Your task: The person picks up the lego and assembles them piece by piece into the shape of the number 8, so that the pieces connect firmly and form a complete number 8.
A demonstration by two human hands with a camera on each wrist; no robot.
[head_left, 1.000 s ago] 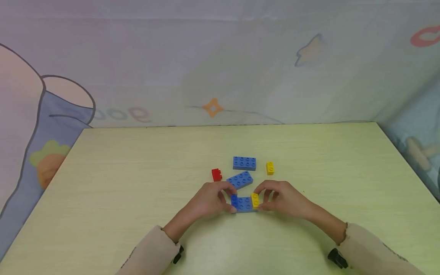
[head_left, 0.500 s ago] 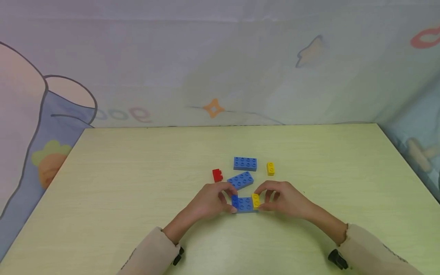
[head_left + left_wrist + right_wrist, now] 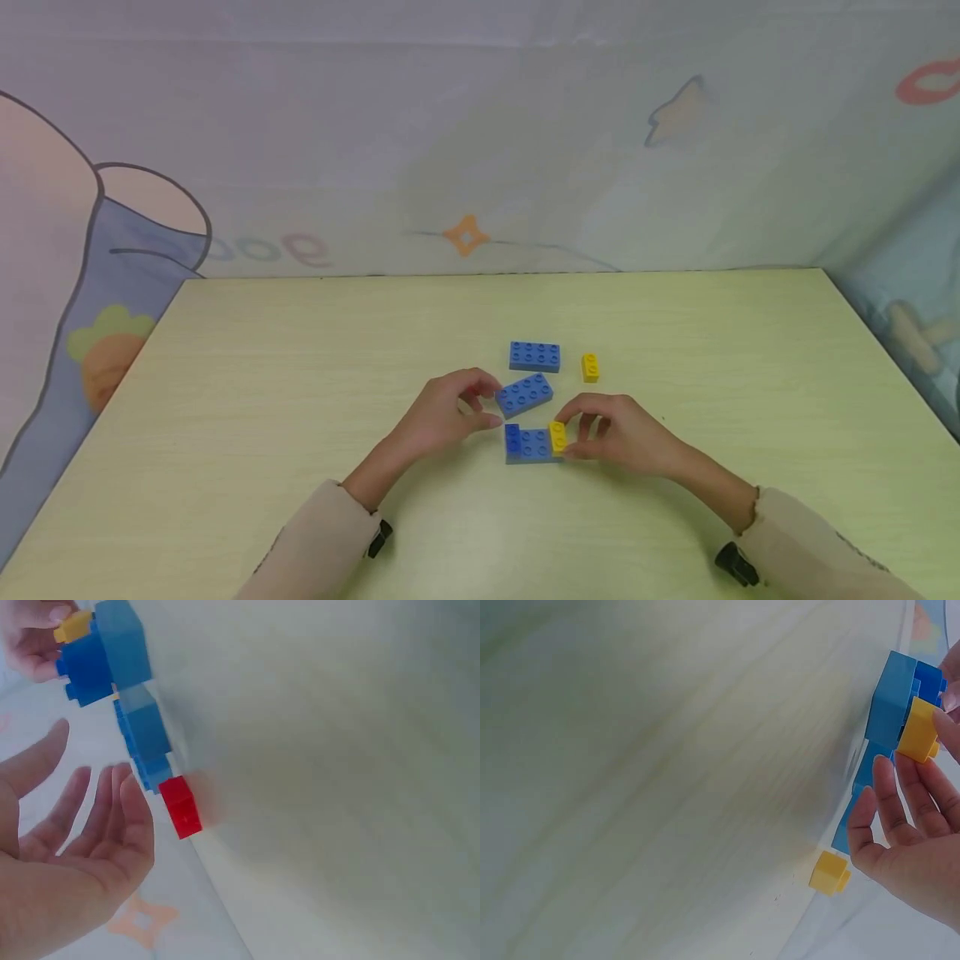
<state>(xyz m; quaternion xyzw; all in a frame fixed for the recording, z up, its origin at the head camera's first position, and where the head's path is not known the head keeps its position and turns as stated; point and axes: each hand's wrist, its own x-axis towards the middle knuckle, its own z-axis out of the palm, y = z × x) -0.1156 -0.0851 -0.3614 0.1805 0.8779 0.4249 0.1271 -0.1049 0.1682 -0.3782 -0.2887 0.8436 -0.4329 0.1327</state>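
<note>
A light blue brick [image 3: 531,447] lies flat on the table with a small dark blue brick [image 3: 512,437] on its left end and a small yellow brick [image 3: 557,436] on its right end. My right hand [image 3: 611,433] pinches that yellow brick [image 3: 917,731] between thumb and fingers. My left hand [image 3: 450,408] is off the stack, up and to its left. In the head view it hides the red brick. The left wrist view shows the red brick [image 3: 181,806] on the table just beyond the left hand's [image 3: 82,847] loosely straight fingers, untouched.
A tilted blue brick [image 3: 524,393] lies just behind the stack, another blue brick [image 3: 534,357] farther back, and a loose small yellow brick [image 3: 590,367] to its right. The pale green table [image 3: 300,375] meets a cartoon-printed backdrop at its far edge.
My left hand has let go of the stack's left end and moved up and left over the red brick. The right hand and the stack have stayed put.
</note>
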